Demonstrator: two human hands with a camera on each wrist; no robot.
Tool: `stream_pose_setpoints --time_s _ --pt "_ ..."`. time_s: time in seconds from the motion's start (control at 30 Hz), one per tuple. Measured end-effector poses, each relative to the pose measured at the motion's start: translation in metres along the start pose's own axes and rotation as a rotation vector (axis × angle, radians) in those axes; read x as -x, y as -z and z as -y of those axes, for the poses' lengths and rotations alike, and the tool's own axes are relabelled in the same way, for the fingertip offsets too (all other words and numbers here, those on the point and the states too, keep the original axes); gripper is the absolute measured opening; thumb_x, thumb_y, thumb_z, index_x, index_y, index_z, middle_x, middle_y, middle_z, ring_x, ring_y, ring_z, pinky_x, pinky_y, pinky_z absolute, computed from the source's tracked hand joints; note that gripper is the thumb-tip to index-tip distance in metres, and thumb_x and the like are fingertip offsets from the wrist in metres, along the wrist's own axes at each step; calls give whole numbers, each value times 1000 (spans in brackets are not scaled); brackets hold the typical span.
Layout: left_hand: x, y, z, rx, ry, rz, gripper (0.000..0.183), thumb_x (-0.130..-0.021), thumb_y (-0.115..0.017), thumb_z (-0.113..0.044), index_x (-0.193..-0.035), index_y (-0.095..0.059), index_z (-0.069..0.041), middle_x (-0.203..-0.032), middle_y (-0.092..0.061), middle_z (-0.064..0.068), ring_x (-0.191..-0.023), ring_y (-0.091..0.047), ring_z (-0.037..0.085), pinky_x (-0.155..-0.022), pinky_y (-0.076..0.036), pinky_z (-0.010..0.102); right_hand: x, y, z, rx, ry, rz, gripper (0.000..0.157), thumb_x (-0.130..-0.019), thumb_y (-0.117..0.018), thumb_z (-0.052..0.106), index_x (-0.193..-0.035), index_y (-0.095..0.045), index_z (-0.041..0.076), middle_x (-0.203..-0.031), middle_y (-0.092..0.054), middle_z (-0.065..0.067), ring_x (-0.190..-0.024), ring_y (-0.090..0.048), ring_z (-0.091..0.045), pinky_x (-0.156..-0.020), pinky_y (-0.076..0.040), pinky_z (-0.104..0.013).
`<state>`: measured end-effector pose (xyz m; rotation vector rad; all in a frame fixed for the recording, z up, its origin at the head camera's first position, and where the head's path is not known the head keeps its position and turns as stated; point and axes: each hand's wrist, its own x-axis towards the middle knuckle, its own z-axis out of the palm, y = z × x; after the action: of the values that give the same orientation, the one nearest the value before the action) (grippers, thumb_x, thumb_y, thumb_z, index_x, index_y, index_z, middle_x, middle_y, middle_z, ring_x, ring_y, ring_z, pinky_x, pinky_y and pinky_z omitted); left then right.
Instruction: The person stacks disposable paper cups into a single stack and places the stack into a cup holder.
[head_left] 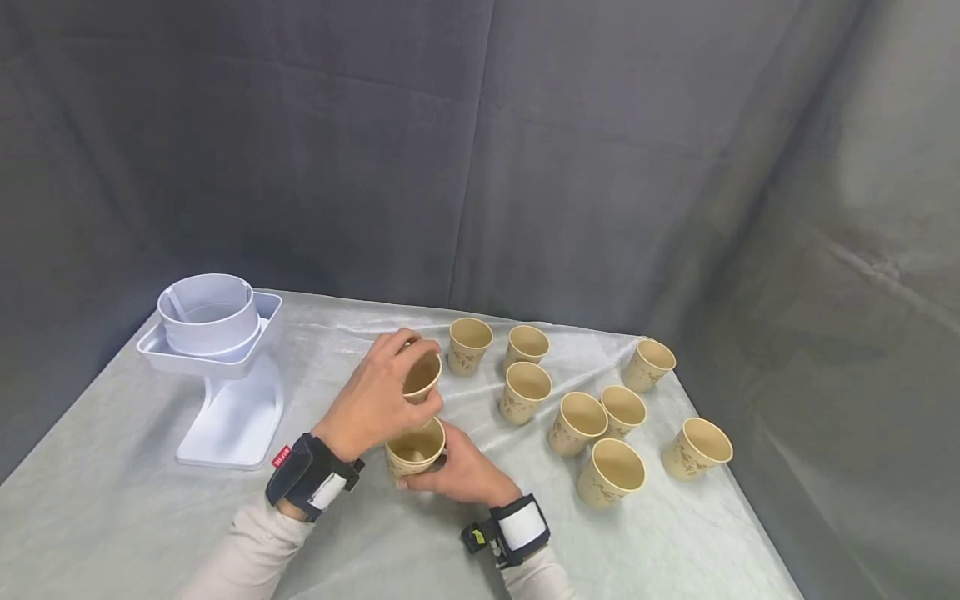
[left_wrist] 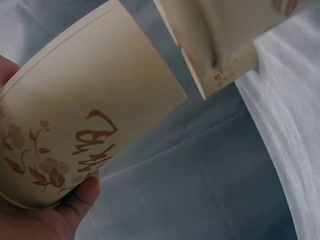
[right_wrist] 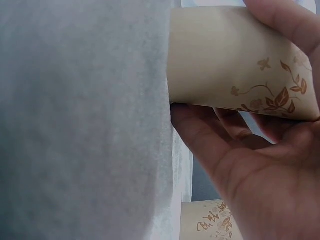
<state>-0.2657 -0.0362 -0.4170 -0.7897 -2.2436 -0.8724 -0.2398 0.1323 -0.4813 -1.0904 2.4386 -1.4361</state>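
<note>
My left hand [head_left: 378, 392] grips a beige paper cup [head_left: 423, 372] with a brown flower print, seen close in the left wrist view as a printed cup [left_wrist: 65, 115]. Just below it, my right hand [head_left: 467, 471] holds another paper cup [head_left: 415, 446], where two rims show, one within the other. In the left wrist view, a narrow gap parts the left hand's cup from the right hand's cups [left_wrist: 235, 65]. The right wrist view shows right fingers [right_wrist: 205, 135] wrapped round the printed cup wall [right_wrist: 220, 55].
Several more paper cups stand upright and apart, among them a back cup [head_left: 467, 358], a front cup [head_left: 603, 487] and a far-right cup [head_left: 686, 458]. On the left is a white plastic stand [head_left: 232, 425] bearing a round container [head_left: 212, 333]. Grey curtains [head_left: 375, 167] enclose the pale cloth-covered table [head_left: 112, 500].
</note>
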Motion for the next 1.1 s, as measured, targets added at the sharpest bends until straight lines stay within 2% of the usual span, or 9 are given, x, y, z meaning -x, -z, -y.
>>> stream_pose_setpoints --time_s 0.23,0.47,0.67,0.83,1.1 --pt "9 -7 -6 5 -23 17 47 -68 -62 -28 -113 -58 -16 -105 -50 -2 -92 -43 16 -71 -45 32 2 3 -2 -14 -54 12 59 -70 -77 15 -121 -48 17 -110 -59 3 -100 -58 -21 -89 -47 -33" --pt "16 -11 -8 -2 -45 29 45 -68 -61 -28 -112 -58 -18 -105 -50 -1 -94 -43 16 -72 -46 32 3 2 -2 1 -45 -1 60 -70 -77 16 -122 -48 17 -111 -59 4 -99 -56 -11 -90 -46 -31" --pt "25 -16 -5 -32 -36 50 45 -67 -60 -29 -112 -59 -19 -104 -50 -3 -92 -42 14 -72 -45 29 3 0 0 4 -37 5 59 -71 -76 16 -123 -48 17 -112 -58 4 -100 -55 -10 -88 -47 -30" --pt "30 -23 -2 -34 -38 58 44 -70 -60 -30 -112 -59 -17 -106 -50 0 -95 -42 17 -73 -46 32 3 1 -1 15 -47 -5 59 -70 -77 15 -123 -49 17 -113 -58 5 -99 -56 -10 -85 -48 -29" --pt "42 -37 2 -93 -77 52 42 -71 -60 -35 -108 -59 -16 -105 -51 5 -100 -43 20 -77 -47 34 3 1 1 41 -42 1 59 -69 -75 12 -122 -49 15 -113 -58 3 -98 -55 -10 -87 -46 -27"
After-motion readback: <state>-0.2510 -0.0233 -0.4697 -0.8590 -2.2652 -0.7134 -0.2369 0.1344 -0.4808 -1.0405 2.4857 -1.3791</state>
